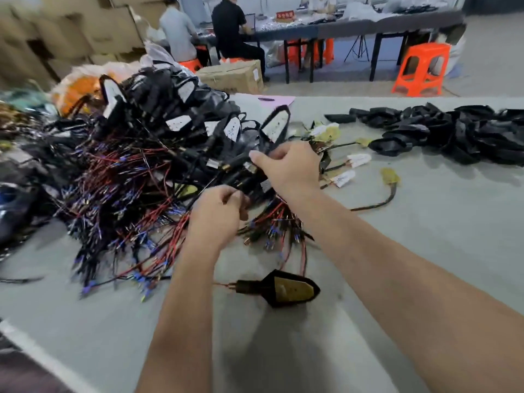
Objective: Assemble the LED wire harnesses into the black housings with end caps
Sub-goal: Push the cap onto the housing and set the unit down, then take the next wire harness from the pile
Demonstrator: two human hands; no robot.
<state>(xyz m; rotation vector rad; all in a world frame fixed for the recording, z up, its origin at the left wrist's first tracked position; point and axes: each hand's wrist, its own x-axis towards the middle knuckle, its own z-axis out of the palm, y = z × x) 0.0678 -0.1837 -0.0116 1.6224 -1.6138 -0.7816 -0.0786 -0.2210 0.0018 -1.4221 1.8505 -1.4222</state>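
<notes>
Wire pile (136,194), landmark, left on table (425,251). Step, likely: drawing one harness free. Left hand (218,214) and right hand (289,165), at pile's right edge, pinch black leads. Housings (453,137) far right; one assembled lamp (283,289) nearer. Next: untangle gently.

Both hands are in the heap of red-and-black wire harnesses (136,194) on the grey table (425,251). The left hand (218,211) pinches a black lead, the right hand (289,165) curls around a black unit at the pile's edge. One assembled housing (289,289) lies nearer, alone. Loose black housings (453,134) sit far right.
</notes>
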